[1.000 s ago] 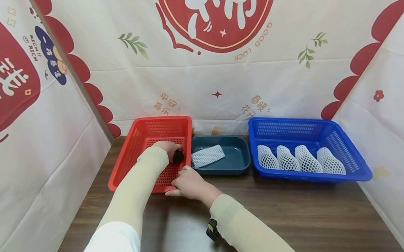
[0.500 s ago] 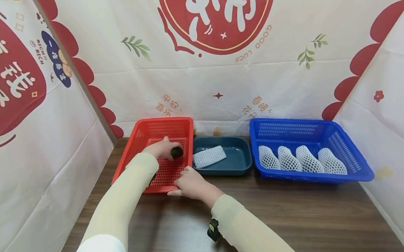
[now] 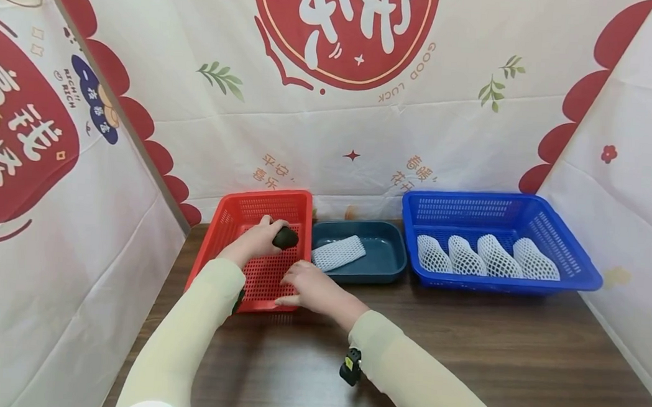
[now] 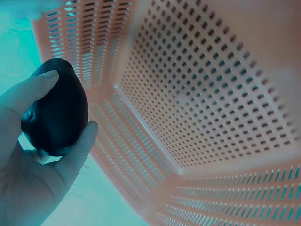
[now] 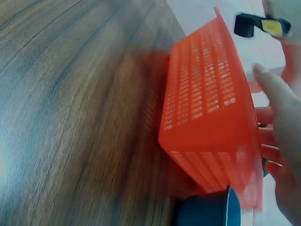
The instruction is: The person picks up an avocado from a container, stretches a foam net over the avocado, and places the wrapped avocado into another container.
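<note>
My left hand [image 3: 262, 238] holds a dark oval fruit [image 3: 286, 237] just above the floor of the red basket [image 3: 230, 213], near its right wall. The left wrist view shows the fruit [image 4: 56, 113] held between thumb and fingers [image 4: 28, 94], lifted off the perforated floor [image 4: 211, 94]. My right hand [image 3: 304, 284] lies with relaxed fingers over the basket's front right corner. Seen from the right wrist, those fingers [image 5: 277, 101] are stretched out beside the basket's outer wall [image 5: 202, 113]. A white foam net sleeve [image 3: 338, 252] lies in the dark teal tray [image 3: 380, 269].
A blue basket [image 3: 576, 282] at the right holds several items wrapped in white foam net [image 3: 488, 256]. Printed cloth walls [image 3: 51, 211] close in the left, back and right. The wooden tabletop [image 3: 462, 361] stretches in front of the containers.
My left hand has lifted the dark fruit and carried it slightly right and up inside the red basket. My right hand has loosened and slid up from the basket's front corner.
</note>
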